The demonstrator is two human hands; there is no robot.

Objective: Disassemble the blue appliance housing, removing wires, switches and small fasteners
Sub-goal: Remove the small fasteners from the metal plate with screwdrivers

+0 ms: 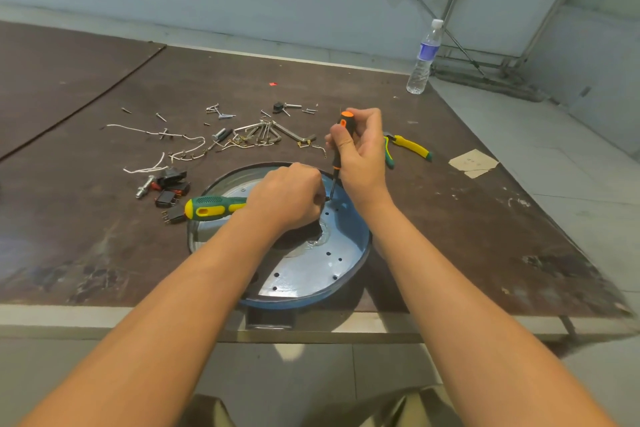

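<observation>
The round blue housing (311, 270) lies flat at the table's near edge, its face dotted with small holes. My right hand (360, 152) grips an orange-and-black screwdriver (341, 135) upright, its tip set into the housing near the centre. My left hand (289, 198) is curled over the housing's middle beside that tip; what its fingers hold is hidden. A green-and-yellow screwdriver (211, 207) lies on the housing's left rim, its shaft end running under my left hand. Removed white wires (159, 149), black switches (171, 185) and loose screws (221, 113) are spread behind.
A set of hex keys (266, 133) lies mid-table. Yellow-and-green pliers (410, 146) sit right of my right hand. A water bottle (424, 59) stands at the far right corner, and a scrap of cardboard (472, 163) lies near the right edge.
</observation>
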